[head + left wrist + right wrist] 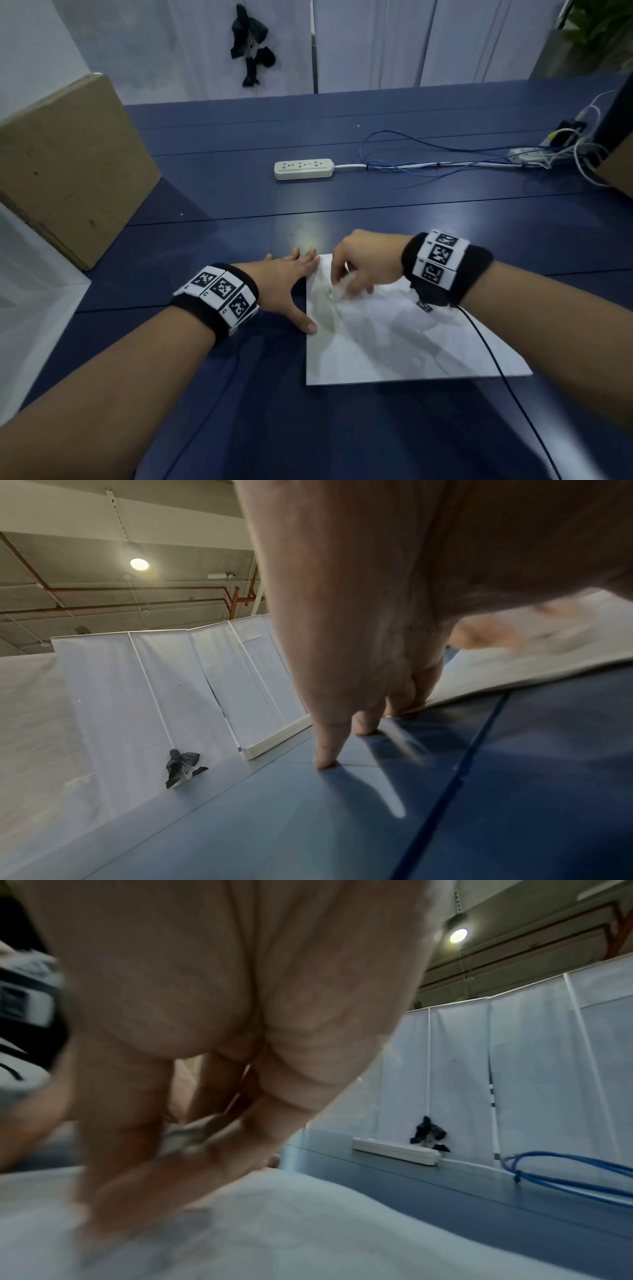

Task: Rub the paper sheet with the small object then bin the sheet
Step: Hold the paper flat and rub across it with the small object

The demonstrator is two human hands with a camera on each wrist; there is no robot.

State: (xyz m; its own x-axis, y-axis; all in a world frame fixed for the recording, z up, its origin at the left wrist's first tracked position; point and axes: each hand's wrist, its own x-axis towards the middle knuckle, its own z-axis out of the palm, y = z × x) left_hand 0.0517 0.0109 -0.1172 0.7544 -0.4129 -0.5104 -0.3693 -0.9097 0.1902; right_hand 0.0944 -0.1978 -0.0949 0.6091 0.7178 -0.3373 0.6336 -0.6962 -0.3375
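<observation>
Forearms fill the lower frame of the head view, each wrist wearing a black band with black-and-white marker tiles. Left hand (pixel 286 279) lies flat at centre frame, fingers straight and spread wide on the blue bench (pixel 212 394); its thumb tip and far fingertips touch the left edge and upper left corner of the paper sheet (pixel 394 346). Left wrist view confirms: straight fingers (pixel 327 750) pressed tip-down on the bench, the sheet's edge lifted slightly beside them. Sheet is white, creased, lying on the bench at lower centre-right of the frame, long side running toward lower right. Right hand (pixel 363 270) sits over the sheet's upper left part, fingers curled downward and pinching a small pale object (pixel 337 291) against the paper; object blurred, identity cannot be told. Right wrist view shows the same pinch, something pale and greyish (pixel 185 1138) between thumb and fingers, also blurred. A thin black cable (pixel 507 383) runs from the right wristband across the sheet toward lower right. White power strip (pixel 303 168) at centre of the bench, well apart from the sheet; blue cable loops (pixel 411 161) to its right. Cardboard box (pixel 65 168) at left edge of frame. Dark fabric item (pixel 248 41) hangs on the white partition at top centre.
</observation>
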